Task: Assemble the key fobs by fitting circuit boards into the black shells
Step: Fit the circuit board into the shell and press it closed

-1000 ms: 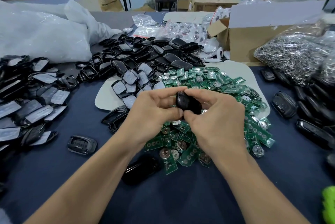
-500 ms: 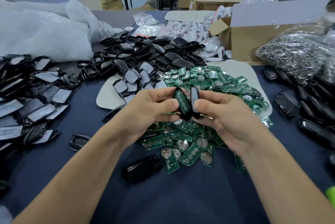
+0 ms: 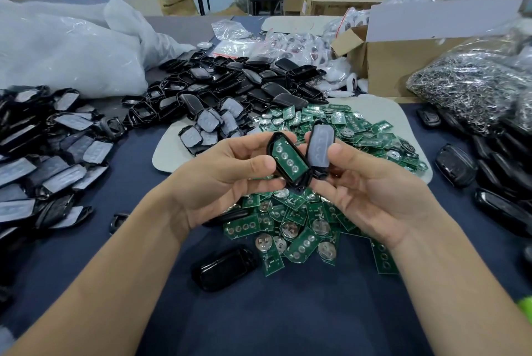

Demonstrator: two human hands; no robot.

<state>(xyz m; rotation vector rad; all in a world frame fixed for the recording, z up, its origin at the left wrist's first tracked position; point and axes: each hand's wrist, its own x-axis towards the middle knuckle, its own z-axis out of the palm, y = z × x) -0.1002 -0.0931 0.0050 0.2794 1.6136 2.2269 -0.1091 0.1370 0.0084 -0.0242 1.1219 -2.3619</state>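
we saw bright, soft, even overhead light. pale glints sat on the glossy black plastic shell [image 3: 223, 269] lying on the dark blue tablecloth [image 3: 288, 321] and on the crumpled white plastic bag [image 3: 72, 47]. the wide lens bowed the edges; the far room looked soft, a bright green thing [image 3: 525, 308] at the right edge blurred.

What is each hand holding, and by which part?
Left hand pinches the shell half with the green board by its left edge, fingers behind. Right hand pinches the grey-padded shell half by its right edge and lower end.
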